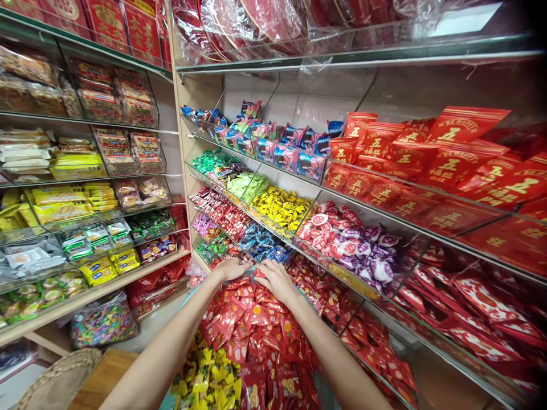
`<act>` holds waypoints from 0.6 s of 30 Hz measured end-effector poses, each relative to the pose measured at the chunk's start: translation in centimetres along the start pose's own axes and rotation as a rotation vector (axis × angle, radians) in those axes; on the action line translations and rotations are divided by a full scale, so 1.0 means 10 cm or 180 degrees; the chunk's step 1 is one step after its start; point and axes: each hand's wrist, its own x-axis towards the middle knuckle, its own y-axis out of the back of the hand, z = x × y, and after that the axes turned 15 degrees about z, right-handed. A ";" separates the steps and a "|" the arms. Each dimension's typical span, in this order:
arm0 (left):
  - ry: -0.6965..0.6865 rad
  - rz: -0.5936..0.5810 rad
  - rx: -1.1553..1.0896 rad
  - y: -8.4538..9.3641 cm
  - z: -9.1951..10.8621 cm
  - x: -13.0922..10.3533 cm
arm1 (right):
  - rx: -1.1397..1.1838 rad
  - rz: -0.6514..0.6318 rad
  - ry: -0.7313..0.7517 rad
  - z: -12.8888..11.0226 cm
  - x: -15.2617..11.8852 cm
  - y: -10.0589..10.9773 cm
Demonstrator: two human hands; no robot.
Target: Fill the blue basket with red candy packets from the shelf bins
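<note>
Just below the middle of the head view, both my hands reach to the far end of a container with a blue-green rim point(188, 297). It is heaped with red wrapped sweet packets point(250, 319) and, nearer me, yellow wrapped sweets point(209, 376). My left hand point(232, 270) is at the far rim, its visible fingers stretched to the right. Close beside it, my right hand point(273, 278) lies palm down with fingers apart over the far edge of the heap. What lies under the fingertips is hidden.
Glass shelves with divided bins of purple-and-white sweets point(376, 256), yellow sweets point(282, 208) and red bags point(453, 159) overhang on the right. Packaged snacks point(72, 202) fill the left shelves. A bag of colourful sweets point(102, 320) and a woven stool point(55, 376) stand low left.
</note>
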 end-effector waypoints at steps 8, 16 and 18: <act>-0.0021 0.0049 -0.0029 -0.02 0.00 0.01 | -0.0006 0.0064 -0.0166 -0.09 -0.15 -0.08; -0.0037 0.0038 0.0073 -0.06 -0.04 0.05 | -0.0071 0.0113 -0.0139 -0.16 -0.29 -0.12; -0.0025 0.0039 0.0089 -0.06 -0.04 0.05 | -0.0139 0.0088 -0.0155 -0.19 -0.29 -0.12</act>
